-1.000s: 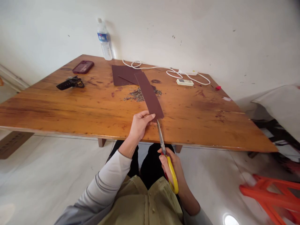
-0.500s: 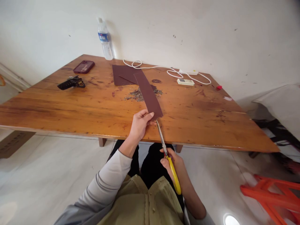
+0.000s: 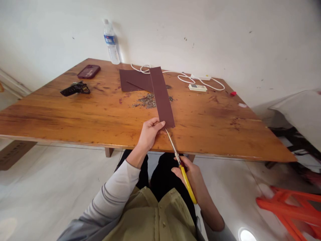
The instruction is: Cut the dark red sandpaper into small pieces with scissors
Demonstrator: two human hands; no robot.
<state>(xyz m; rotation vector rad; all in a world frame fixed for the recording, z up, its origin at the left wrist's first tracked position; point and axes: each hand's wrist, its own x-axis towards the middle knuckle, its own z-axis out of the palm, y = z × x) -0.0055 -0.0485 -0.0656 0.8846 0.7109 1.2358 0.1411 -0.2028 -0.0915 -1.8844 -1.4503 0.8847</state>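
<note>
My left hand [image 3: 151, 132] pinches the near end of a long dark-red strip [image 3: 163, 97], which looks like paper or thin card. The strip's near edge is finely fringed. In my right hand [image 3: 191, 177] are scissors with yellow handles [image 3: 188, 185]; their blades [image 3: 172, 144] point up and away, tips at the fringed edge by my left fingers. Whether the blades touch the strip I cannot tell. Beyond the strip lies a pile of small clippings [image 3: 147, 100]. Farther back a dark-red sheet [image 3: 132, 80] rests on the table, with a narrow piece on it.
On the wooden table [image 3: 213, 134] are a phone in a dark-red case [image 3: 88, 71], black keys or a small holder [image 3: 75, 88], a water bottle [image 3: 111, 45], a white cable [image 3: 170, 71] and a small white device [image 3: 197, 87]. An orange stool [image 3: 288, 207] stands at right.
The strip's far end has swung to the right, so it now points more straight away from me. The scissors and my right hand have shifted slightly, handles moving right.
</note>
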